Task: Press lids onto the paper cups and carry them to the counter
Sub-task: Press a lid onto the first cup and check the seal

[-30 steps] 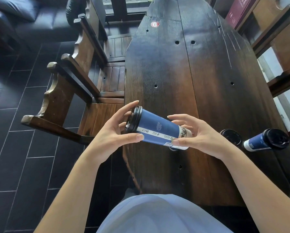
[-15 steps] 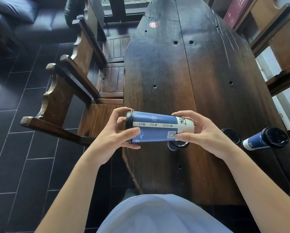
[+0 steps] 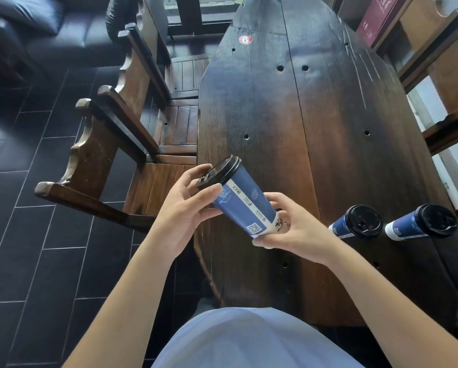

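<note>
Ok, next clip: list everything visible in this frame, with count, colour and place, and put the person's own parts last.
held cup: 1, blue paper with black lid, tilted in both hands over the table's near left edge
standing cups: 2, blue with black lids on, near right of the table, side by side
table: 1, dark brown wood with small holes, centre
number sticker: 1, red and white, far end of the table
chairs: several, brown wood, left and right of the table
sofa: 1, black, top left
sign: 1, maroon, top right
floor: dark tiles, left
left hand: at the lid end of the held cup
right hand: under its base
garment: light blue, bottom centre
</note>
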